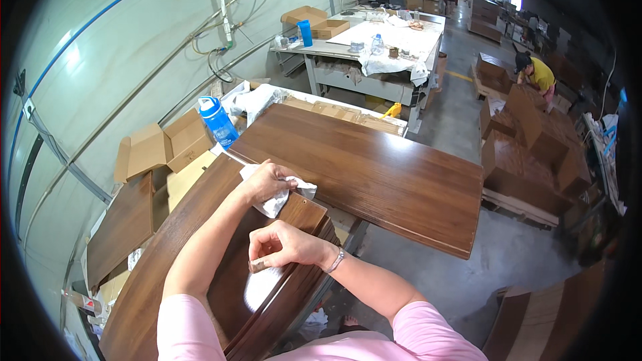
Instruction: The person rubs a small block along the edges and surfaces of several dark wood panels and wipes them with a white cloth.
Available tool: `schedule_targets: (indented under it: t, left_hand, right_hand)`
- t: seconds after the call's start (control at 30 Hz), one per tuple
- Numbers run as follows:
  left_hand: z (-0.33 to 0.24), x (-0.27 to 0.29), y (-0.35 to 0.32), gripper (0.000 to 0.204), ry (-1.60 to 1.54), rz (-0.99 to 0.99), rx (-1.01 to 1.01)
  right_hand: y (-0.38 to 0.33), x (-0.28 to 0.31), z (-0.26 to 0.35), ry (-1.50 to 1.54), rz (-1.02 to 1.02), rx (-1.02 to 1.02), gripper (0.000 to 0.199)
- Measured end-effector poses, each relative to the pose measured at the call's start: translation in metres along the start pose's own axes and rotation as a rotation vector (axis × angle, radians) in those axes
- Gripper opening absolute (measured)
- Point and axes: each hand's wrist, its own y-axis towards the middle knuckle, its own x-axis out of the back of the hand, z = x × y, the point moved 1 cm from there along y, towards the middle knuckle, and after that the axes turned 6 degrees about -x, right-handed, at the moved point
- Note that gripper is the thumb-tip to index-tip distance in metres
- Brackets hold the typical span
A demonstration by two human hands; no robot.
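My left hand (269, 184) is closed on a crumpled white cloth (273, 204), resting at the far end of a stack of dark brown wooden panels (304, 211). Closer to me, my right hand (289, 244), with a band on its wrist, is held in a pinch over the stack. Between its fingertips is a small brown piece (257, 265), whose kind I cannot make out. Just below it shows a white rounded patch (262, 289) on the panel; what it is I cannot tell. A wide brown wooden board (374, 177) lies crosswise beyond the stack.
A blue bottle (218, 122) stands by the board's far left corner, beside an open cardboard box (164, 146). Farther back is a cluttered white worktable (401, 30). At right, a person in yellow (540, 75) bends over brown cabinet boxes (525, 160).
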Motion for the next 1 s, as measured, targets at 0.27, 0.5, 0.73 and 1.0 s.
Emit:
schedule_targets:
  t: [0.27,0.5,0.73,1.0]
  left_hand:
    - [-0.016,-0.014,-0.009,0.028,-0.011,0.029,-0.291]
    - [0.063,0.032,-0.02,0.025,0.162,-0.404,0.192]
    - [0.013,0.008,-0.032,0.031,0.139,-0.286,-0.108]
    - [0.081,0.019,-0.03,0.031,0.457,-0.435,0.214]
  right_hand:
    - [-0.003,0.002,0.01,-0.118,-0.028,-0.11,0.012]
    - [0.003,0.004,0.002,-0.089,0.015,-0.081,0.011]
    - [-0.005,0.003,0.008,-0.059,-0.067,-0.07,0.014]
    - [0.0,0.009,-0.006,-0.045,-0.077,-0.109,0.013]
